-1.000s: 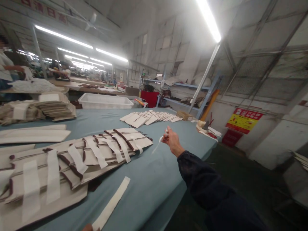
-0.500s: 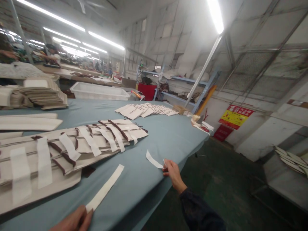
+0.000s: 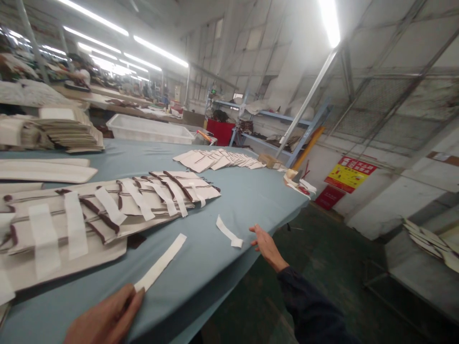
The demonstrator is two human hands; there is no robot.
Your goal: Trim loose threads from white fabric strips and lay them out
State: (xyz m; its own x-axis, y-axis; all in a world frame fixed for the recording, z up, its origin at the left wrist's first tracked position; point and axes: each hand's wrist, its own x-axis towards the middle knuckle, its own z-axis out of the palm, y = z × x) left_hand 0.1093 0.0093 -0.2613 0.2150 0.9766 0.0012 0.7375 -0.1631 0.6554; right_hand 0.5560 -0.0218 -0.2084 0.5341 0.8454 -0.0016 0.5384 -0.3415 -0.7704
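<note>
Between the thumb and fingers of my left hand [image 3: 107, 313] is the near end of a long white strip [image 3: 163, 260], its far end pointing up and away over the blue-green cloth. My right hand [image 3: 265, 246] is at the table edge, fingers apart and holding nothing. Just left of its fingertips a shorter white strip [image 3: 226, 230] lies on the cloth, its near end folded over. To the left, overlapping cream fabric pieces [image 3: 136, 203] with dark brown trim bear several white strips across them.
The cloth-covered table [image 3: 244, 191] drops off at its right edge to a dark green floor. Farther back lie fanned cream pieces [image 3: 201, 160], a white plastic bin [image 3: 150, 130] and a stack of cream pieces [image 3: 71, 131]. A light pole [image 3: 304, 105] rises at the far corner.
My right hand has let go of the shorter strip and drawn back to the right; the strip now lies on the cloth. My left hand still holds its strip. The view has shifted slightly.
</note>
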